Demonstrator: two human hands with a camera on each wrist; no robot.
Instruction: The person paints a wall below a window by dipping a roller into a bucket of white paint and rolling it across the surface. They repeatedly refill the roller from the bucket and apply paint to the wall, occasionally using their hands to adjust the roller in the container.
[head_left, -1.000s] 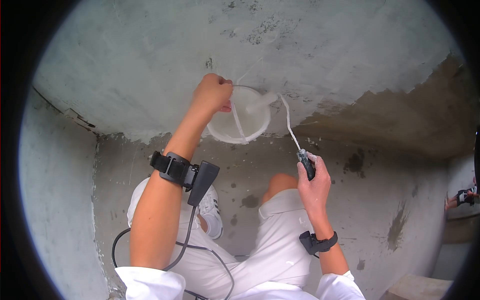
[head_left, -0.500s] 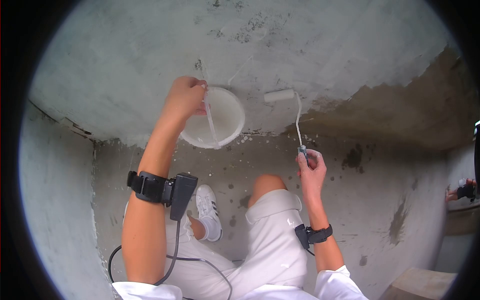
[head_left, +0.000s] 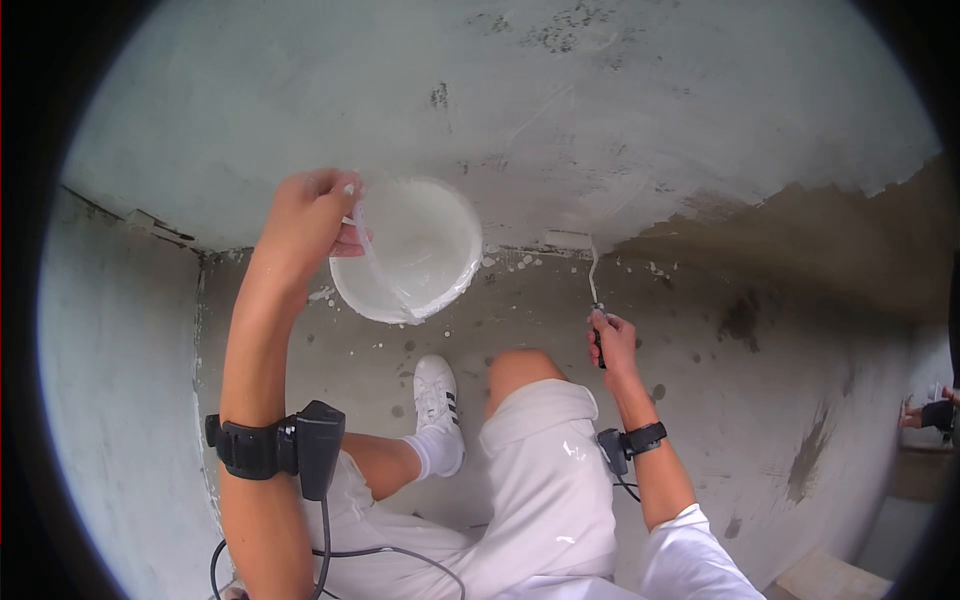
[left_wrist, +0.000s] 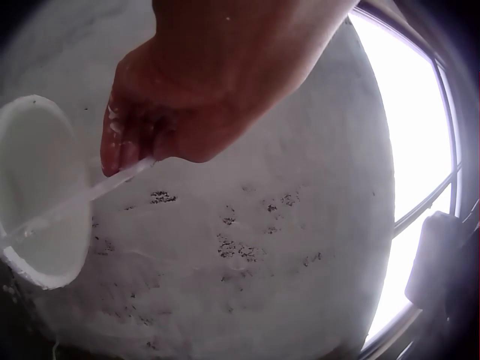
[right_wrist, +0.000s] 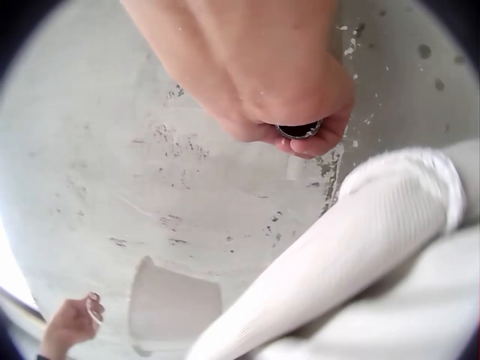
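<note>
My left hand (head_left: pixel 305 222) grips the handle (head_left: pixel 376 262) of a white bucket (head_left: pixel 468 250) that has white liquid in it. In the left wrist view that hand (left_wrist: pixel 180 112) pinches the pale handle (left_wrist: pixel 124 175), with the bucket (left_wrist: pixel 52 274) at the left edge. Fingers of my right hand (head_left: pixel 617 345) are curled round the dark grip of a small paint roller (head_left: pixel 568 240). The roller's head lies at the foot of the wall, right of the bucket. From the right wrist, the hand (right_wrist: pixel 277 82) covers most of the grip, whose dark end (right_wrist: pixel 300 130) shows.
A grey wall (head_left: pixel 300 100) with dark specks meets the floor (head_left: pixel 540 310), which has white drips and dark spots. A brown patch (head_left: pixel 800 240) spreads over the wall at the right. A shoe (head_left: pixel 435 395) stands below the bucket. Black cables hang near the left arm.
My left hand and the bucket have moved left and nearer the body. The roller has come out from over the bucket to the right, then down to the wall's foot.
</note>
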